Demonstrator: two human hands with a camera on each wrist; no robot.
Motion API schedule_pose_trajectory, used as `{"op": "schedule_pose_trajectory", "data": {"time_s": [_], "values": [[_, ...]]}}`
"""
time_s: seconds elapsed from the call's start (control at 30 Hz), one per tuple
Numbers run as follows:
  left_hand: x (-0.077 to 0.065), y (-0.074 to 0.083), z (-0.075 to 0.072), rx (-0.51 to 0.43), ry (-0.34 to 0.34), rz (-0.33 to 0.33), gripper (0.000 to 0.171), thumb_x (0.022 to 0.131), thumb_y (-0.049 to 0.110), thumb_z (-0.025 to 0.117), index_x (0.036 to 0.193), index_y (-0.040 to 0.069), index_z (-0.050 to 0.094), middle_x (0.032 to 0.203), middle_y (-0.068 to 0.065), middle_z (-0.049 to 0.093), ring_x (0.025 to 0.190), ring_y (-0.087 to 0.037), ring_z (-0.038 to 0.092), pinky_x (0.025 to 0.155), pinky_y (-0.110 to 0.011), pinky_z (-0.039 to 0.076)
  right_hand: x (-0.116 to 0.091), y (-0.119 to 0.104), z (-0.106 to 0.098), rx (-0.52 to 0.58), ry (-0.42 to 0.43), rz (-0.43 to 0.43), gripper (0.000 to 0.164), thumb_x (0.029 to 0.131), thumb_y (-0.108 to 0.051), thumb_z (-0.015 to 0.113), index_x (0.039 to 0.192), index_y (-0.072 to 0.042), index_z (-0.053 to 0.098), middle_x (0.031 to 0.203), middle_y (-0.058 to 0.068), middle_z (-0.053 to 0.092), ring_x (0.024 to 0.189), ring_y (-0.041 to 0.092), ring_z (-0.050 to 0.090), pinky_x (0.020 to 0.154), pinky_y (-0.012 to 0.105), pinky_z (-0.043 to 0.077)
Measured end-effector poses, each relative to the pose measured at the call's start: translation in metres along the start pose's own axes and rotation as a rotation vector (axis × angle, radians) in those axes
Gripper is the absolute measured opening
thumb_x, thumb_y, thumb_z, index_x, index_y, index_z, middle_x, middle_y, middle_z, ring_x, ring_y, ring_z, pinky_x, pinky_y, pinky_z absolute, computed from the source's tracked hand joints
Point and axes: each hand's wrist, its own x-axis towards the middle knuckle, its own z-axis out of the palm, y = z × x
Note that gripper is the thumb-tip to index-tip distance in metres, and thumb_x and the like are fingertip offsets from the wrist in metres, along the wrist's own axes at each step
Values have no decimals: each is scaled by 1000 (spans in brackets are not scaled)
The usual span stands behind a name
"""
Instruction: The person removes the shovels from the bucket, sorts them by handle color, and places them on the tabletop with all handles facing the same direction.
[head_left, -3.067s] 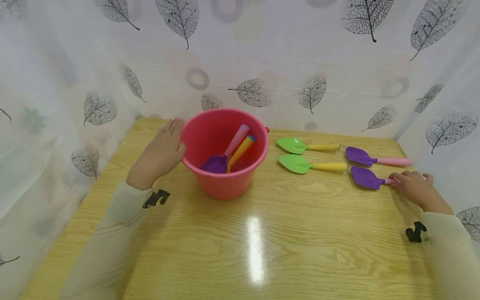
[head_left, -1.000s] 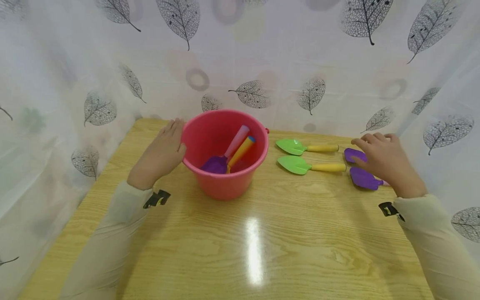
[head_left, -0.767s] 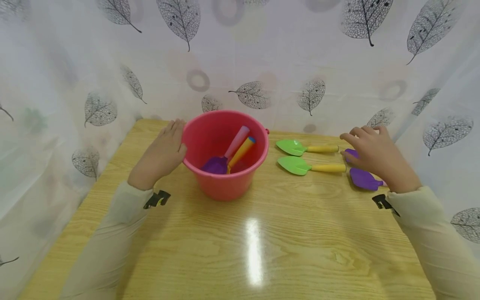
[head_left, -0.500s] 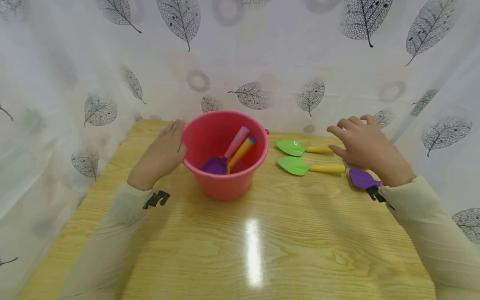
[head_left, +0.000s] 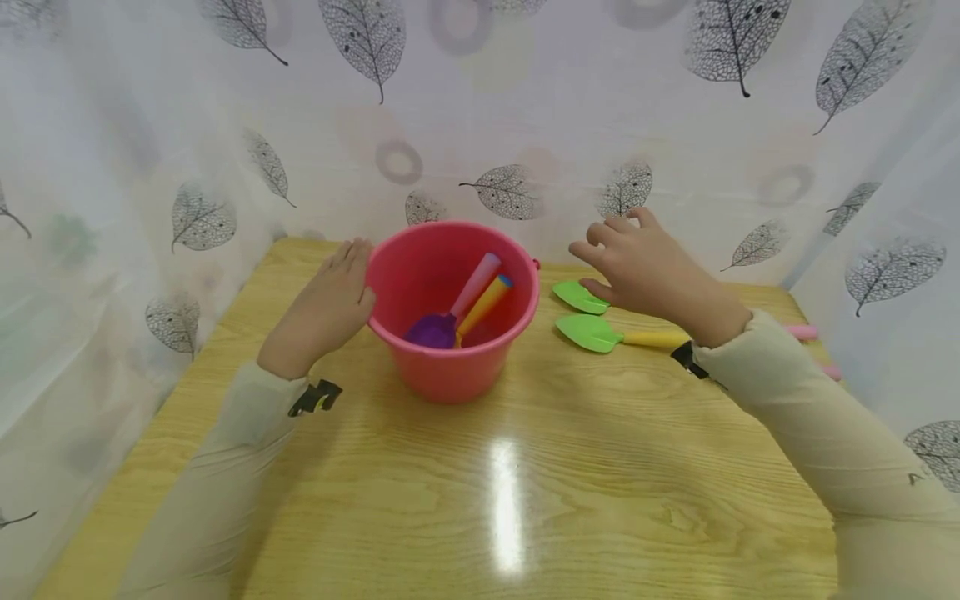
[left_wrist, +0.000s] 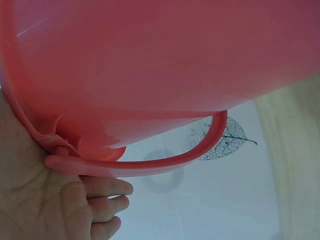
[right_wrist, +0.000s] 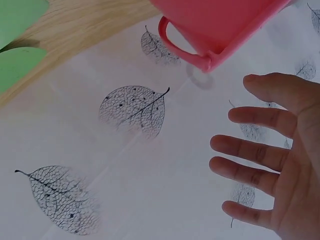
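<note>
A red bucket (head_left: 450,367) stands on the table, holding a purple-bladed toy shovel (head_left: 433,332) with a pink handle and a tool with a yellow, blue-ended handle (head_left: 483,307). My left hand (head_left: 318,312) rests flat against its left rim, fingers straight. In the left wrist view the bucket's handle (left_wrist: 150,167) hangs down by that palm. My right hand (head_left: 637,267) is raised in the air, fingers spread, holding nothing. It overlaps the rear green trowel (head_left: 577,296) in the head view. The front green trowel (head_left: 592,333), with a yellow handle, lies just below it.
Behind my right sleeve (head_left: 787,383) lie two shovels; only their pink handles (head_left: 802,332) show. A white curtain (head_left: 525,108) with leaf prints encloses the back and sides of the wooden table (head_left: 420,500).
My right hand has let go of the front purple shovel's handle, risen and moved left over the green trowels towards the bucket. The left hand has stayed at the bucket's rim.
</note>
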Motion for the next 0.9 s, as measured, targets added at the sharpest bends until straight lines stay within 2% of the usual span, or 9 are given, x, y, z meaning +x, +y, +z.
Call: {"op": "schedule_pose_trajectory", "data": {"time_s": [0.13, 0.4, 0.6, 0.9], "values": [[0, 0, -1, -1, 2, -5, 62, 97, 19, 29, 148, -7, 5, 156, -25, 5, 146, -39, 1, 120, -50, 6, 22, -12, -2, 9, 7, -64, 35, 82, -28, 67, 111, -10, 60, 100, 14, 63, 92, 33, 59, 87, 54, 45], [1, -2, 1, -7, 1, -11, 63, 97, 20, 28, 148, -6, 4, 156, -24, 4, 146, -39, 0, 120, -50, 6, 59, -31, 1, 101, 8, -163, 34, 82, -25, 68, 112, -11, 61, 102, 13, 63, 95, 31, 58, 91, 50, 44], [2, -2, 2, -5, -3, -12, 63, 97, 20, 28, 148, -6, 3, 157, -23, 3, 146, -38, 0, 120, -50, 6, 79, -43, 7, 119, -88, -234, 29, 86, -19, 61, 114, -13, 62, 102, 10, 63, 97, 28, 57, 87, 44, 45], [2, -2, 2, 6, 4, -12, 63, 97, 20, 28, 148, -6, 4, 156, -24, 4, 146, -39, 1, 120, -49, 6, 100, -46, 12, 136, -263, -310, 30, 84, -21, 61, 112, -13, 62, 105, 9, 61, 99, 25, 54, 79, 38, 46]]}}
